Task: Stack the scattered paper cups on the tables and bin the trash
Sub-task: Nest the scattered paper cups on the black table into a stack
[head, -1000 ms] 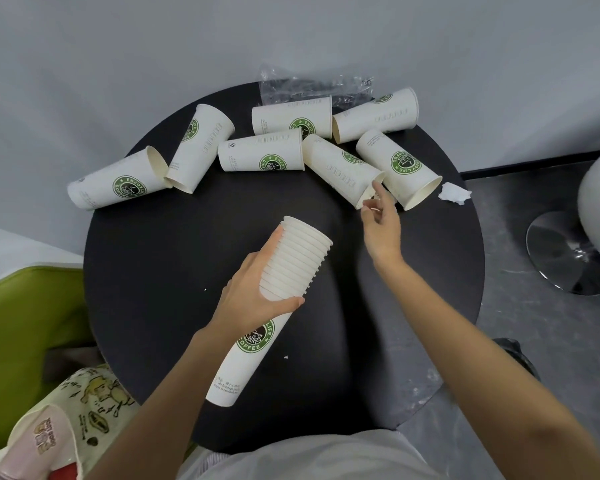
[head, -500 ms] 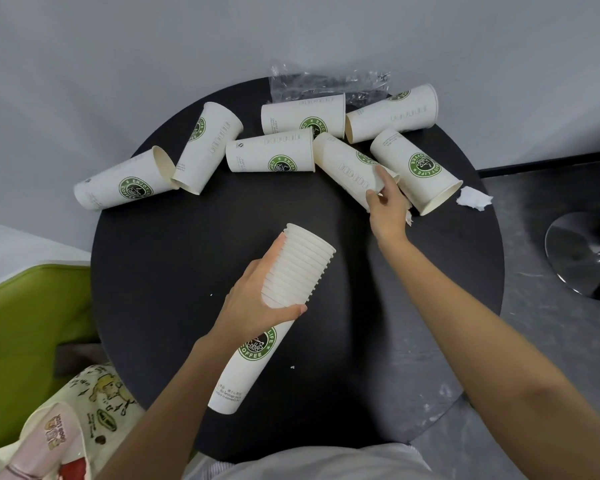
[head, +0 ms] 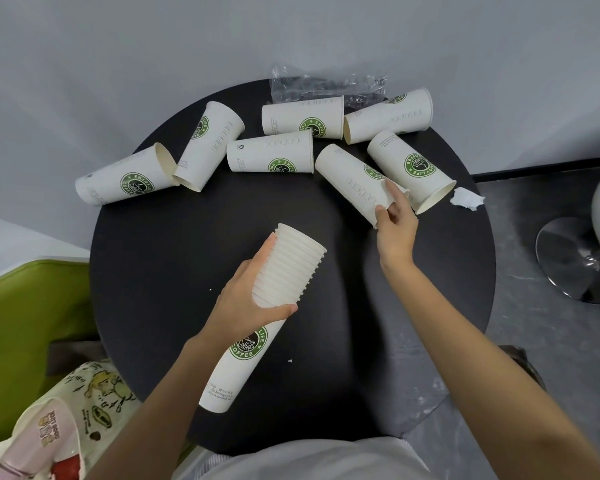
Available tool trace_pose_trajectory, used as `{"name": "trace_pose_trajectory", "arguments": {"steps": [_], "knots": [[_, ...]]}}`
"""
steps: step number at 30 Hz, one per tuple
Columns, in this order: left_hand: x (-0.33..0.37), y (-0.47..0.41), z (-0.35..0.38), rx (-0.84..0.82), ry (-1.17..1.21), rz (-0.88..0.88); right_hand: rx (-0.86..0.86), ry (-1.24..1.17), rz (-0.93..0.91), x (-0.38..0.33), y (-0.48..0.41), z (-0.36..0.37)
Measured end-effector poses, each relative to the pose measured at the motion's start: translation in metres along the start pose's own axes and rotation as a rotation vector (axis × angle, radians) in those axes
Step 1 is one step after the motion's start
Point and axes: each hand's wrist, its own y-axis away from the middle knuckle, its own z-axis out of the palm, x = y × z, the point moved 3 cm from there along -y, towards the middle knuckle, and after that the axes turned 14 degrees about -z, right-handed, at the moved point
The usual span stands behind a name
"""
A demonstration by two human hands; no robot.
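**Right hand takes hold of the next cup for the stack**

The left hand [head: 253, 299] holds a stack of cups [head: 284, 268] in the lower middle of the frame, tilted above the round black table [head: 174, 258]. Its fingers are curled around the ribbed part where the rims sit together, with the thumb underneath.

The right hand [head: 395, 226], right of centre, pinches a loose cup [head: 350, 181] at its open end. One finger lies on top of the wall and the thumb is at the rim. This cup lies on its side and touches the table.

Six more cups [head: 271, 154] lie on their sides in an arc across the upper part of the table. A plastic wrapper [head: 326, 84] is at the top edge and a crumpled tissue [head: 466, 199] at the right edge.

I judge that these paper cups are very light and thin. The wall bends easily under a strong squeeze, and then the cup will not slide well into the stack. The rolled rim is the stiffest part, so a soft pinch there, as now, seems right. A cup on its side may also roll away if it is pushed. The stack is longer and a little heavier, so it seems best to hold it around the middle.
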Motion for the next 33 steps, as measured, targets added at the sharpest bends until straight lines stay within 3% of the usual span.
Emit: {"name": "trace_pose_trajectory", "arguments": {"steps": [6,21,33], "knots": [[-0.007,0.005,-0.004,0.002,0.016,0.017,0.049,-0.084,-0.071,-0.027,0.023,-0.015],[-0.027,0.028,-0.019,-0.017,0.015,0.024,-0.093,0.024,-0.218,-0.067,0.038,-0.027],[-0.029,0.043,-0.018,-0.108,-0.007,0.114,-0.486,0.061,-0.314,-0.084,0.078,0.016]]}}
